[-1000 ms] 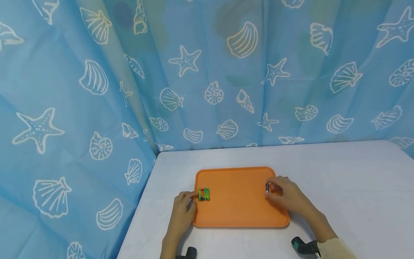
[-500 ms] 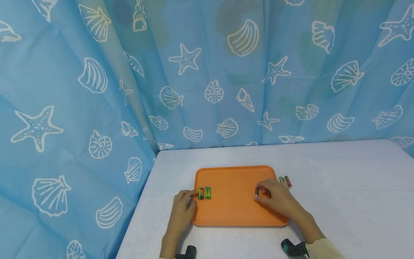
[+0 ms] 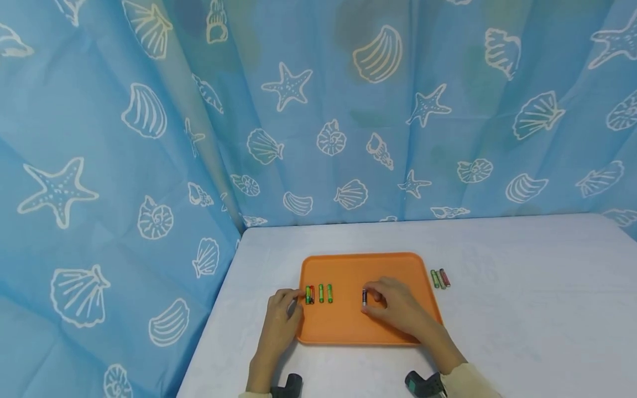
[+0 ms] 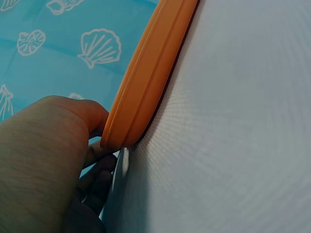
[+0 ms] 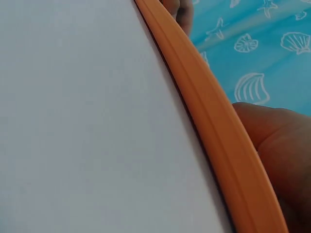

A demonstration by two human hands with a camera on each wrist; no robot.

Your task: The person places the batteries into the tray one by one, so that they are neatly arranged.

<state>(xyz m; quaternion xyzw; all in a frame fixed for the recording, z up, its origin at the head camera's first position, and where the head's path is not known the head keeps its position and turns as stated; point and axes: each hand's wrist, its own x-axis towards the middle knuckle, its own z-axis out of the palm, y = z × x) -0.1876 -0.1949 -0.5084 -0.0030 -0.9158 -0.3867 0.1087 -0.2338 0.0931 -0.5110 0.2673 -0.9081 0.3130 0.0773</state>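
Note:
My right hand (image 3: 398, 307) pinches a dark battery (image 3: 365, 297) by its ends between thumb and fingertips, low over the middle of the orange tray (image 3: 358, 266). At the tray's left rim, my left hand (image 3: 280, 320) rests with its index fingertip beside a green battery (image 3: 307, 296) and a red battery (image 3: 312, 294). Two more green batteries lie apart to their right, one (image 3: 320, 293) nearer than the other (image 3: 330, 293). In the left wrist view, the left thumb (image 4: 95, 116) meets the rim. The right wrist view shows the tray's side wall (image 5: 214, 116); the pinched battery is hidden there.
Beyond the tray's right edge, two green batteries (image 3: 435, 279) and a red and dark one (image 3: 445, 277) lie on the white tablecloth (image 3: 522, 287). A blue curtain (image 3: 318, 110) with shell prints hangs behind and at the left.
My right hand has carried the dark battery leftward across the tray, uncovering the batteries on the cloth. Two green batteries have shifted right, away from the pair by my still left hand.

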